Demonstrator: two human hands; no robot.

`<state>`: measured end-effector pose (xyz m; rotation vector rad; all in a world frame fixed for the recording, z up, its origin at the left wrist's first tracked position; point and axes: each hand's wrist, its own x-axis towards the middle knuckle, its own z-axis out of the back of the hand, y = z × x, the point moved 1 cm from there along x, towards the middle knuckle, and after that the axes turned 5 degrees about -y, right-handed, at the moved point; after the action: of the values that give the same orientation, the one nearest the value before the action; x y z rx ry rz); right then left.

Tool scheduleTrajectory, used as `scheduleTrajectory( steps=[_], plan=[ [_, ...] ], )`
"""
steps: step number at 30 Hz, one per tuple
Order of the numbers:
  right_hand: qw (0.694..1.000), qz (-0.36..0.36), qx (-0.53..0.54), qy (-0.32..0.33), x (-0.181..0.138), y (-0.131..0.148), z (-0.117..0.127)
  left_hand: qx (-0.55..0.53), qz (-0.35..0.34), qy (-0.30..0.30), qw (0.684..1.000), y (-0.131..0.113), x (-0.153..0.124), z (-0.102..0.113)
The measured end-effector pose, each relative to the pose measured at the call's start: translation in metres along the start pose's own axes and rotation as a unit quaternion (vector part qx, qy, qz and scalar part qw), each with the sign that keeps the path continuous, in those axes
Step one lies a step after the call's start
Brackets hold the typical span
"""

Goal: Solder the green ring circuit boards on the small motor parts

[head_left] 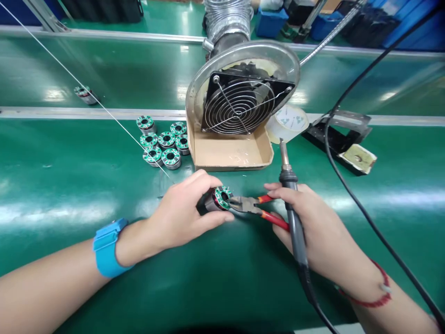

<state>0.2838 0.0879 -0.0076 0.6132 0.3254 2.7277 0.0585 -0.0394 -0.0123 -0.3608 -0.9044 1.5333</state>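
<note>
Tilted in the grip of my left hand (187, 204) is a motor stator (219, 199) with a green ring-shaped circuit board on its end. My right hand (309, 218) is closed around red-handled cutting pliers (248, 205), and their jaws touch the edge of the circuit board. That same hand also holds a soldering iron (295, 222) whose tip points up and away from me. Several similar stators (167, 139) stand grouped on the green mat, beyond my left hand.
A fume fan (239, 109) on a duct sits over a cardboard tray (229, 155). A tape roll (288, 123) and a soldering stand with a sponge (358, 157) are at the right. One stator (86, 95) lies on the far strip. A black cable (361, 199) crosses the right side.
</note>
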Motion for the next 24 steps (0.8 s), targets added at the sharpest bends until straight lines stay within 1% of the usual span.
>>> scheduleTrajectory(
  steps=[7, 9, 10, 12, 14, 15, 16, 17, 18, 20, 21, 23, 24],
  plan=[
    [0.997, 0.037, -0.065, 0.019, 0.001, 0.003, 0.006, 0.05, -0.029, -0.007, 0.998, 0.0, -0.002, -0.001],
    [0.996, 0.038, -0.074, 0.012, 0.002, 0.005, 0.005, 0.053, -0.027, -0.009, 0.998, 0.0, -0.002, -0.003],
    [0.997, 0.029, -0.077, -0.001, 0.003, 0.004, 0.003, 0.053, -0.025, -0.01, 0.998, 0.0, -0.001, -0.002],
    [0.995, -0.013, -0.09, -0.041, 0.005, -0.001, -0.001, 0.051, -0.029, -0.02, 0.998, 0.0, 0.001, 0.003],
    [0.987, -0.072, -0.122, -0.075, 0.007, -0.01, -0.007, 0.064, -0.038, -0.05, 0.996, 0.001, 0.007, 0.017],
    [0.982, -0.103, -0.139, -0.081, 0.008, -0.015, -0.011, 0.077, -0.034, -0.078, 0.993, 0.003, 0.012, 0.027],
    [0.977, -0.127, -0.151, -0.08, 0.009, -0.02, -0.015, 0.091, -0.016, -0.111, 0.989, 0.007, 0.018, 0.039],
    [0.975, -0.141, -0.154, -0.073, 0.01, -0.024, -0.019, 0.104, 0.017, -0.148, 0.983, 0.013, 0.026, 0.053],
    [0.975, -0.147, -0.152, -0.066, 0.009, -0.028, -0.023, 0.111, 0.061, -0.187, 0.974, 0.022, 0.037, 0.067],
    [0.978, -0.141, -0.138, -0.064, 0.007, -0.033, -0.03, 0.113, 0.162, -0.239, 0.951, 0.046, 0.062, 0.093],
    [0.98, -0.132, -0.13, -0.071, 0.005, -0.034, -0.033, 0.111, 0.198, -0.253, 0.941, 0.06, 0.076, 0.104],
    [0.983, -0.108, -0.116, -0.095, 0.004, -0.037, -0.036, 0.136, 0.262, -0.217, 0.93, 0.089, 0.103, 0.118],
    [0.983, -0.097, -0.105, -0.113, 0.005, -0.04, -0.036, 0.151, 0.273, -0.209, 0.927, 0.102, 0.114, 0.121]
  ],
)
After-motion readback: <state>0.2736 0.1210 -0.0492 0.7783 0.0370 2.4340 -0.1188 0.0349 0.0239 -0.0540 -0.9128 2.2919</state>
